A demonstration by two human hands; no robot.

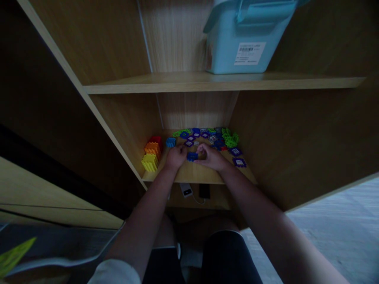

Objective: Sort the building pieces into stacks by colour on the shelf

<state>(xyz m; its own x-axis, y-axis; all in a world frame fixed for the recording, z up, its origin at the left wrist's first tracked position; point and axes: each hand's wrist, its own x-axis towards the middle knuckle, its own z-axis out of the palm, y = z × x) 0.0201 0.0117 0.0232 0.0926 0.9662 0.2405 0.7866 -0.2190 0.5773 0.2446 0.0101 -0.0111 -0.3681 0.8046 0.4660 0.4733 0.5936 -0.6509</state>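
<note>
A blue interlocking plastic tile (192, 157) is between my hands, near the front of the lower shelf. My left hand (176, 156) is closed, its curled fingers at the tile's left edge; the fingertips are partly hidden. On the other side, my right hand (211, 156) bends thumb and forefinger into a C, the thumb touching the tile's right edge. Several purple-blue tiles (196, 135) lie flat behind my hands. Bright green tiles (230, 138) are heaped at the back right. A light blue block of tiles (171, 142) stands just behind my left hand.
Yellow (150, 162), orange (152, 148) and red blocks (156, 140) line the shelf's left side. Above, a light blue bin (237, 47) stands on the upper shelf (177, 83). A white device with a cable (186, 190) and a dark flat object (204, 191) lie below.
</note>
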